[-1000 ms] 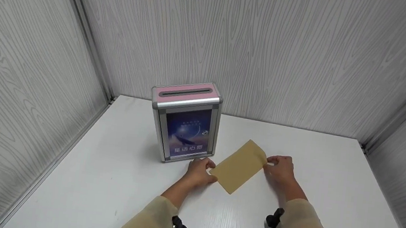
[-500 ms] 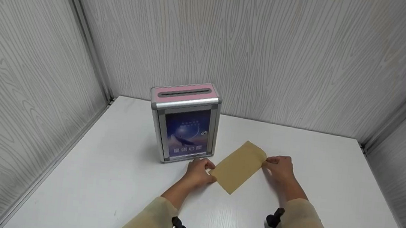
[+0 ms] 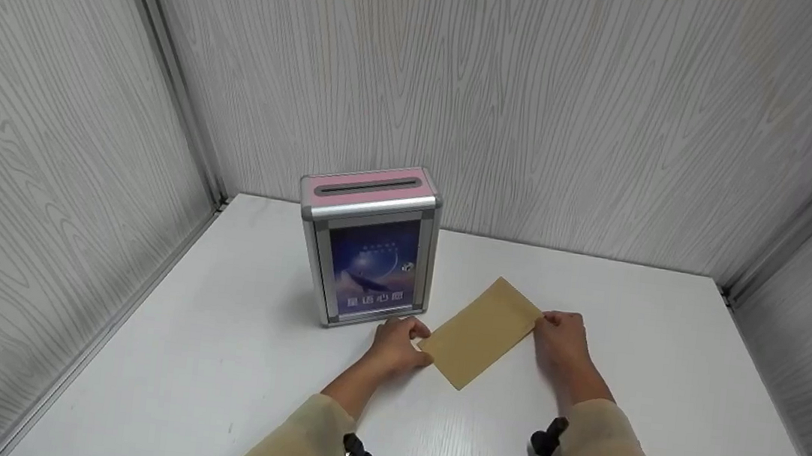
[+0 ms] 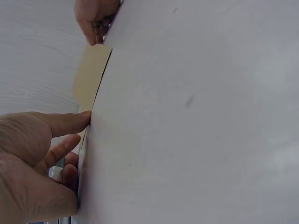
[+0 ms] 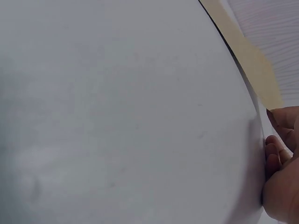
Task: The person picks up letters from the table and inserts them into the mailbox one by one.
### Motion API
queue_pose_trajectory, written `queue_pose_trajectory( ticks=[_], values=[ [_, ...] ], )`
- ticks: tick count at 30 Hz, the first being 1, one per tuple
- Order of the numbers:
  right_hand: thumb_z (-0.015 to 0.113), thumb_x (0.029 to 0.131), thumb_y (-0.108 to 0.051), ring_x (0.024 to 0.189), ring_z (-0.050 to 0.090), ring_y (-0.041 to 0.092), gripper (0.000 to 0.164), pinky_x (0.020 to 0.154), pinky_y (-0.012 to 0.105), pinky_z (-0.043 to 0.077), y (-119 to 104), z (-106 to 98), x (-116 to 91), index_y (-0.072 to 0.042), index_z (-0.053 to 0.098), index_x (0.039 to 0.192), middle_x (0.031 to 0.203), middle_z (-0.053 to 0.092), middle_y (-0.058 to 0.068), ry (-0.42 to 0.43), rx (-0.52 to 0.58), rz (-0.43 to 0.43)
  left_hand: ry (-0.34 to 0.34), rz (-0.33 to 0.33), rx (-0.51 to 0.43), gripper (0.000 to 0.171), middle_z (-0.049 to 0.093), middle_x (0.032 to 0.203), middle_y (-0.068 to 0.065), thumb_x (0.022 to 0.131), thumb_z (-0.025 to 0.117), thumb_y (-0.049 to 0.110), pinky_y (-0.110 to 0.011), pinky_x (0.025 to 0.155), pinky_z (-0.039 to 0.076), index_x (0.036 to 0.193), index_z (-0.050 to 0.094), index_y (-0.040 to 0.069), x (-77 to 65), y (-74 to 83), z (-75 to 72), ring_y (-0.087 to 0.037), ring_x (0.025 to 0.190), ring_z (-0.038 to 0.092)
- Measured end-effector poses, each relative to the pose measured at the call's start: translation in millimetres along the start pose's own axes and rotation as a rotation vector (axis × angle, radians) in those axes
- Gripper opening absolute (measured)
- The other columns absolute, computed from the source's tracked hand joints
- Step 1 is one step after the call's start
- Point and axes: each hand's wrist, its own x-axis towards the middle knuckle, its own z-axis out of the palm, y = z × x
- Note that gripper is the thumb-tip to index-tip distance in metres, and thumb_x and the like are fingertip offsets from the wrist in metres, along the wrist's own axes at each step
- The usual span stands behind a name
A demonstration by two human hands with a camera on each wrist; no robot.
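Observation:
A brown paper envelope point(image 3: 483, 334) lies slantwise on the white table between my two hands. My left hand point(image 3: 396, 346) rests at its near-left end, thumb and forefinger spread apart with their tips at the edge. In the left wrist view the left thumb point(image 4: 70, 123) lies straight against the envelope's edge. My right hand point(image 3: 562, 336) pinches the far-right corner of the envelope between thumb and fingers. The right wrist view shows the fingertips right at that corner of the envelope point(image 5: 259, 70). The envelope's underside is hidden.
Just behind my left hand stands a silver-framed box point(image 3: 372, 262) with a pink top, a slot point(image 3: 369, 187) and a dark blue picture on its front. Pale wood-grain panels point(image 3: 539, 106) enclose the white table point(image 3: 196, 357) at the back and both sides.
The envelope's far-right end, bent and rounded before, now lies straighter and reaches slightly farther. My right hand has shifted a little to the right with that corner. My left hand has stayed put.

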Motion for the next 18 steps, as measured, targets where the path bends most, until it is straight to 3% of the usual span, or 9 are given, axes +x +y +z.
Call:
queue_pose_trajectory(
  ticks=[5, 12, 18],
  values=[
    [0.049, 0.112, -0.03, 0.132, 0.052, 0.032, 0.042, 0.114, 0.046, 0.045, -1.7, -2.8, -1.6, -0.001, 0.064, 0.139, 0.152, 0.046, 0.017, 0.002, 0.025, 0.014, -0.009, 0.013, 0.008, 0.044, 0.069, 0.121, -0.018, 0.08, 0.089, 0.011, -0.045, 0.104, 0.048, 0.119, 0.072, 0.004, 0.3, 0.2, -2.4, -0.033, 0.118, 0.059],
    [0.053, 0.114, -0.032, 0.143, 0.049, 0.045, 0.046, 0.118, 0.055, 0.044, -2.4, -10.2, -2.2, 0.002, 0.063, 0.144, 0.153, 0.05, 0.029, 0.029, -0.006, -0.065, -0.043, -0.02, -0.015, 0.043, 0.064, 0.129, -0.018, 0.082, 0.086, 0.012, -0.049, 0.11, 0.048, 0.122, 0.072, 0.007, -1.1, -0.1, -7.0, -0.036, 0.125, 0.055],
    [0.055, 0.113, -0.031, 0.149, 0.049, 0.041, 0.047, 0.12, 0.048, 0.043, -2.5, -7.4, -0.5, 0.002, 0.062, 0.145, 0.155, 0.055, 0.027, 0.049, 0.113, -0.037, -0.079, -0.044, -0.039, 0.038, 0.061, 0.13, -0.017, 0.082, 0.089, 0.02, -0.049, 0.111, 0.048, 0.115, 0.073, 0.008, 1.4, -3.4, -11.7, -0.034, 0.126, 0.052]
  ],
)
